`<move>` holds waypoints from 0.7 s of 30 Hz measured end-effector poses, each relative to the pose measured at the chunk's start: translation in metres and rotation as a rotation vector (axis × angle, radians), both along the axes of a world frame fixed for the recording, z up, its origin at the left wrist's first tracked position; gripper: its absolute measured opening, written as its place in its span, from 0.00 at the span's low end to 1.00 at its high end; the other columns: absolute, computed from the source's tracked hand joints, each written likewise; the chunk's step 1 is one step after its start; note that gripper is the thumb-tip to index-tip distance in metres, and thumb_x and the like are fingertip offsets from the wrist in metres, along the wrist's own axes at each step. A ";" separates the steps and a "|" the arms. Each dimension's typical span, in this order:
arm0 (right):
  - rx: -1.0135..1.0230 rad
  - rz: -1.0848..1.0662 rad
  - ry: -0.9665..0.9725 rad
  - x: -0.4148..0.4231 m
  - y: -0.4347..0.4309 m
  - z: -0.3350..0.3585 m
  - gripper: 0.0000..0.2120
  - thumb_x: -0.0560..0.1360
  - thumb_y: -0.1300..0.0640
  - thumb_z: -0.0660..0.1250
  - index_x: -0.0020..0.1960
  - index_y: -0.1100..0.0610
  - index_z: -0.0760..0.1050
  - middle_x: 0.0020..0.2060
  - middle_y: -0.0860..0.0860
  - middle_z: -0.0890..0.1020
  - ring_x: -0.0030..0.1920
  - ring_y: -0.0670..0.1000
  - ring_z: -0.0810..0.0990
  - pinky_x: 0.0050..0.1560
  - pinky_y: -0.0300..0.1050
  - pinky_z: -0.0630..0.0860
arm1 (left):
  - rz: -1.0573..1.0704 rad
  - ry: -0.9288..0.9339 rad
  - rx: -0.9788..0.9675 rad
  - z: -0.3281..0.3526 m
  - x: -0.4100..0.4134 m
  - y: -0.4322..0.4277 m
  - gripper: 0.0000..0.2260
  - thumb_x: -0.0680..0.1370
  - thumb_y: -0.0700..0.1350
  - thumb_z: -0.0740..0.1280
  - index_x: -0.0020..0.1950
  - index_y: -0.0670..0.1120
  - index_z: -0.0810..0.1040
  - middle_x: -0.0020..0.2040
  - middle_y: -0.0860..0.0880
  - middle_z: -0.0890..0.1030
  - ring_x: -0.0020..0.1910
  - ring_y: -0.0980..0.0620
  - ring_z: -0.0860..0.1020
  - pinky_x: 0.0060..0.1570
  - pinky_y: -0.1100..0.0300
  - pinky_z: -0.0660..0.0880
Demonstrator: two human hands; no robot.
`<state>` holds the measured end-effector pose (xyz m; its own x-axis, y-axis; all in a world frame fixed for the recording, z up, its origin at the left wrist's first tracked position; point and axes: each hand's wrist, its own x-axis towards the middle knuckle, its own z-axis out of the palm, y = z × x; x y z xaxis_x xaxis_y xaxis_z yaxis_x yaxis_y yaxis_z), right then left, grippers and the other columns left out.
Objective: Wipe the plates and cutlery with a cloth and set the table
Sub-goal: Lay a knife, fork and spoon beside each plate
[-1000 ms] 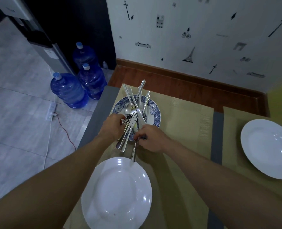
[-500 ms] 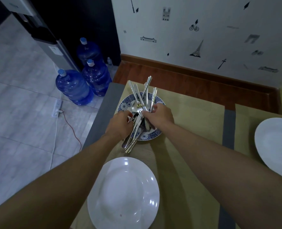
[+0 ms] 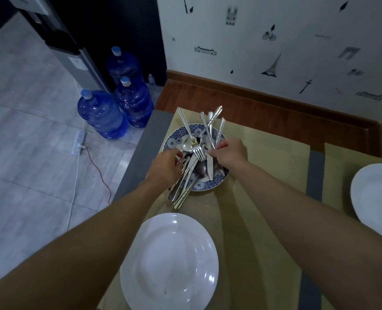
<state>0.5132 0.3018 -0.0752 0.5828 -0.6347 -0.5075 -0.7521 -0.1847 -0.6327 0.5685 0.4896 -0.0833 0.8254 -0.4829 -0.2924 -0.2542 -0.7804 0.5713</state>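
On patterned plate (image 3: 174, 139) | left hand (image 3: 165, 168) grips cutlery (image 3: 192, 166) | right hand (image 3: 229, 153) pinches one handle (image 3: 219, 133) | white plate (image 3: 169, 260) near, water jugs (image 3: 102, 115) beyond

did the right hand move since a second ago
Yes. The right hand was at the near rim of the blue plate, by the white plate; now it is over the blue plate's right side, farther away, pinching cutlery.

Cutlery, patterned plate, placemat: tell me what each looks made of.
The cutlery looks like polished metal, probably stainless steel, given its mirror-bright glints. The patterned plate seems to be glazed ceramic: it has a blue-and-white printed rim with a sheen. The placemat is woven and matte with a fine ribbed texture. Fibre or vinyl, I cannot tell.
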 end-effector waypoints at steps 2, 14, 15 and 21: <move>-0.047 -0.004 0.011 -0.004 -0.001 -0.002 0.08 0.72 0.54 0.80 0.41 0.55 0.82 0.40 0.51 0.85 0.42 0.52 0.84 0.44 0.45 0.80 | 0.005 0.006 -0.002 0.000 0.000 0.000 0.09 0.79 0.42 0.68 0.60 0.46 0.78 0.52 0.45 0.83 0.48 0.46 0.81 0.52 0.49 0.80; -0.081 0.040 -0.001 -0.006 -0.002 -0.001 0.10 0.72 0.54 0.79 0.49 0.53 0.79 0.44 0.48 0.82 0.44 0.50 0.80 0.39 0.42 0.71 | 0.008 0.012 0.033 0.003 -0.001 -0.002 0.10 0.79 0.42 0.68 0.60 0.48 0.78 0.53 0.45 0.83 0.49 0.45 0.81 0.52 0.47 0.80; -0.086 0.040 -0.009 -0.006 -0.001 -0.001 0.11 0.72 0.53 0.78 0.49 0.53 0.78 0.44 0.48 0.81 0.44 0.49 0.79 0.38 0.42 0.71 | 0.007 0.011 0.033 0.003 -0.001 -0.002 0.10 0.79 0.42 0.68 0.60 0.47 0.78 0.52 0.45 0.83 0.49 0.46 0.81 0.52 0.48 0.80; -0.160 -0.034 -0.039 0.007 -0.002 -0.002 0.05 0.77 0.52 0.73 0.49 0.53 0.80 0.45 0.50 0.83 0.45 0.51 0.81 0.40 0.42 0.71 | 0.020 -0.016 0.029 0.006 0.004 -0.004 0.10 0.79 0.44 0.68 0.59 0.45 0.79 0.51 0.46 0.84 0.47 0.48 0.81 0.51 0.52 0.80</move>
<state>0.5201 0.2998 -0.0771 0.5769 -0.7250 -0.3761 -0.7353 -0.2605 -0.6257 0.5729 0.4853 -0.0772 0.8395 -0.4580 -0.2923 -0.2477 -0.8014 0.5444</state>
